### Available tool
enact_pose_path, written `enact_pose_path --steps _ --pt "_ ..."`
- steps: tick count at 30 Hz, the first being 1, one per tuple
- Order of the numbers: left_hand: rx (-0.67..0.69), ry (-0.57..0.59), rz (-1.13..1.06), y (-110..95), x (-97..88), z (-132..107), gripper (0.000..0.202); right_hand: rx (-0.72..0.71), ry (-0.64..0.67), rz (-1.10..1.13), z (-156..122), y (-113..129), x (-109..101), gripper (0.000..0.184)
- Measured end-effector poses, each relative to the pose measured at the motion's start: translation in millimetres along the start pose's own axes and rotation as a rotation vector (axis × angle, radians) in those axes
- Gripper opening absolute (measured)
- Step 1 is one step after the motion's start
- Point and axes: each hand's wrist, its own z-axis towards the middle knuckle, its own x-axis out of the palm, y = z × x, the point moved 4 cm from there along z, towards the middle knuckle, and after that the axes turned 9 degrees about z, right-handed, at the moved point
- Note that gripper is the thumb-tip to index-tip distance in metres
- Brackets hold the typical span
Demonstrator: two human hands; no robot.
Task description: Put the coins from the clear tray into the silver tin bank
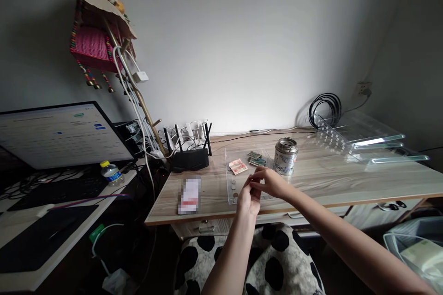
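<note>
My left hand (248,199) and my right hand (269,181) meet over the near edge of a clear plastic pocket sheet (231,173) lying on the wooden desk (328,179). Both hands have their fingers pinched together, fingertip to fingertip, on something too small to make out. A few coins sit in the sheet's pockets near my left hand. A reddish banknote (238,166) and some greenish folded notes (256,158) lie on the sheet beyond my hands. A patterned metal tin (285,156) stands upright just right of the notes.
A black router (190,157) and a power strip with cables sit at the desk's back left. A blurred card (189,195) lies near the front edge. Clear acrylic trays (367,140) are at right, a monitor (58,133) and bottle (111,173) at left, a spotted cushion (277,262) below.
</note>
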Motion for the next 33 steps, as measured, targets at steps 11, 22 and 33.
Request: enact_pose_path --steps 11,22,33 --pt "-0.096 0.062 -0.021 -1 5.1 -12 0.016 0.217 -0.298 -0.07 2 -43 -48 0.02" --pt "0.009 -0.003 -0.011 -9 -2.4 -6 0.021 0.737 -0.268 -0.399 30 -135 -135 0.022" --pt "0.014 0.156 0.001 -17 11.4 -4 0.016 0.029 -0.03 -0.059 3 -6 9 0.023"
